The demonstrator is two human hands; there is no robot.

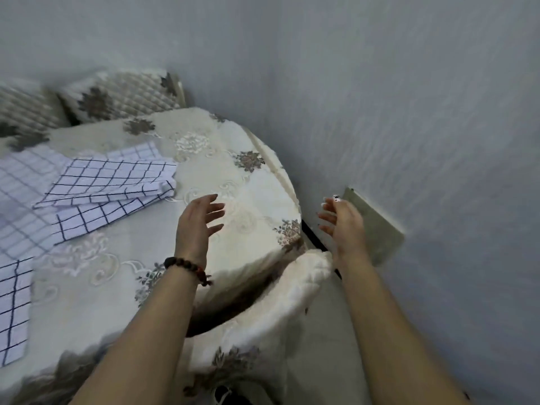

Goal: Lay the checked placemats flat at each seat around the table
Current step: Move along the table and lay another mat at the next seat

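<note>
hands empty, mats waiting to be spread

both hands are up in the air and hold nothing. the left hand (198,220), with a bead bracelet (187,266) on its wrist, hangs over the table (233,176) with its fingers spread. the right hand (342,223) is out past the table edge, near the wall (409,112), and its fingers are loose too.

the checked placemats (111,179) are on the left side of the table, in a messy pile, one on top of another. another mat (14,311) lies by itself at the near left edge. the spot under the hands has no mat. so i think this seat needs one next. the next move would be to reach left to the pile, take one mat, bring it here and smooth it flat.

the table is round, with a cream cloth that has sewn flowers. the cloth looks soft, so it may bunch up under a mat. chairs (117,97) with padded covers stand at the far side. a fluffy white chair cover (292,302) is close by. the wall is plain grey.
</note>
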